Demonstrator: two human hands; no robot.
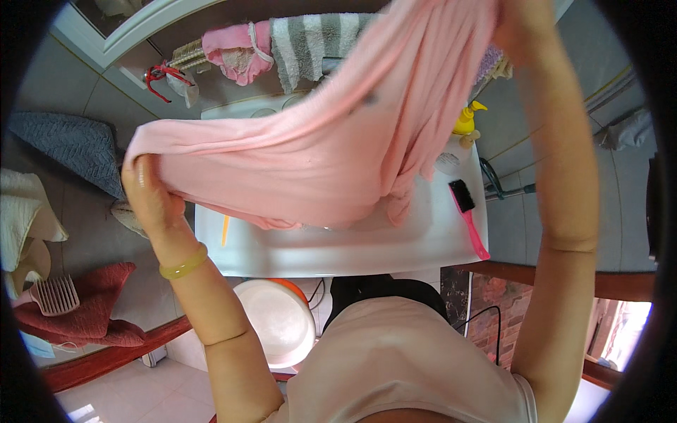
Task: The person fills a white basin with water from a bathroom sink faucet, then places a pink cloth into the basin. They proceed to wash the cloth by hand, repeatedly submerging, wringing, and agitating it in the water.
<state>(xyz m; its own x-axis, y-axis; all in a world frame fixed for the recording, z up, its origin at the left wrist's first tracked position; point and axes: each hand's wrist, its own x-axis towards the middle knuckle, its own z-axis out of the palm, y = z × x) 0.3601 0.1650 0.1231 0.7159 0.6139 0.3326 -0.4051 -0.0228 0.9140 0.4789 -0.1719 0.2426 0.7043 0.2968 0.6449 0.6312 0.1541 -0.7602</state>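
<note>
A wet-looking pink cloth garment is stretched between my two hands above a white washbasin. My left hand, with a yellowish bangle on its wrist, grips the garment's left end; the fingers are partly covered by the fabric. Raised at the upper right, my right hand holds the other end, blurred and cut by the picture's top edge. The garment's lower folds hang over the basin and hide much of its bowl. On the basin's right rim lies a pink-handled brush with black bristles.
A yellow pump bottle stands at the basin's back right. Behind the basin hang a striped towel and a pink cloth. At left are a grey towel, a red towel and a wide-toothed comb. A white tub sits below.
</note>
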